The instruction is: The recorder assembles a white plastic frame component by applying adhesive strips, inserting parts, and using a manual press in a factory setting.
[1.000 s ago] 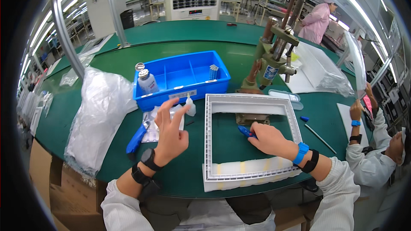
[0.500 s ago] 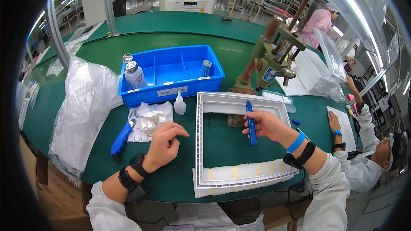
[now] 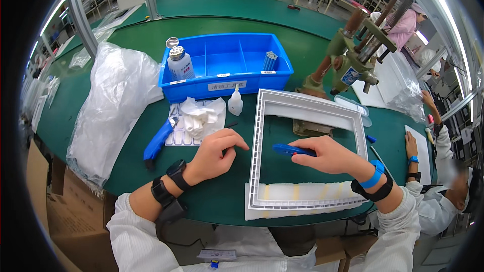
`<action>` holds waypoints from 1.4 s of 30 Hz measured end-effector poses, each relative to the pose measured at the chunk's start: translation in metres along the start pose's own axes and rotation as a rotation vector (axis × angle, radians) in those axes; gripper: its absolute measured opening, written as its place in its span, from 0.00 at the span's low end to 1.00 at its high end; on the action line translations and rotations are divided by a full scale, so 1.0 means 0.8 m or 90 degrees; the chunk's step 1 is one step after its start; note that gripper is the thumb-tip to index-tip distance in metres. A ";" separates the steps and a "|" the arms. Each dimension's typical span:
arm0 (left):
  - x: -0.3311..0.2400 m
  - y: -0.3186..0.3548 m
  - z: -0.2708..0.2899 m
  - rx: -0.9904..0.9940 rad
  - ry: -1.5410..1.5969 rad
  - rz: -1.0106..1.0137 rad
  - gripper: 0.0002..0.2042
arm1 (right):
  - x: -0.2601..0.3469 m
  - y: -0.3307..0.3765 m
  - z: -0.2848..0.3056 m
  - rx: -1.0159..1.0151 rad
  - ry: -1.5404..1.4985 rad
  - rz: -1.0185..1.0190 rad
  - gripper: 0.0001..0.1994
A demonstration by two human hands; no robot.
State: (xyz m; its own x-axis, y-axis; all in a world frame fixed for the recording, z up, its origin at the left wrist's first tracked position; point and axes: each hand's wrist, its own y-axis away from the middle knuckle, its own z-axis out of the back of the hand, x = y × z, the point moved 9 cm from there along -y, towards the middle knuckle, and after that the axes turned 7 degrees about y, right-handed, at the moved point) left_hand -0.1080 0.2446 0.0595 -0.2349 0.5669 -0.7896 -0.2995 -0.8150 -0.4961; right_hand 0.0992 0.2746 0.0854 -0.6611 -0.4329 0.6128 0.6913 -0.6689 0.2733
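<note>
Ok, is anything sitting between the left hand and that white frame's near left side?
Nothing visible does. The left hand rests on bare green table just left of the white frame, with only open tabletop between them. The crumpled white cloth and blue-handled tool lie farther left. The right hand holds a blue pen-like tool inside the frame.

**Blue and white on a green bench**

Deep green table covering all round. At its centre, a white ribbed rectangular plastic frame, with pale yellow stripes across the white strip at its six o'clock. The right hand grips a bright blue pen-shaped tool. At eleven o'clock, a blue plastic compartment tray; at nine, a blue-handled cutter beside crumpled white cloth.
</note>
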 end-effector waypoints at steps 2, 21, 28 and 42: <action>-0.004 0.000 0.000 -0.003 -0.005 -0.021 0.15 | 0.006 -0.005 -0.007 0.008 0.012 -0.007 0.17; -0.017 -0.003 -0.001 -0.008 0.039 0.005 0.26 | 0.022 0.008 0.016 0.072 0.181 0.072 0.12; -0.027 -0.003 -0.020 0.088 -0.015 -0.025 0.27 | -0.004 0.080 0.018 0.373 0.366 -0.031 0.12; -0.035 -0.002 -0.025 0.090 -0.032 -0.035 0.26 | -0.015 0.075 0.032 -0.059 0.019 -0.050 0.14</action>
State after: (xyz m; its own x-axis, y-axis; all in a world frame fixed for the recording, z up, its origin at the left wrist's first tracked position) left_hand -0.0820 0.2278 0.0751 -0.2604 0.6179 -0.7419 -0.4394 -0.7600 -0.4788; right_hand 0.1558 0.2550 0.1135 -0.7215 -0.3945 0.5690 0.6081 -0.7540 0.2484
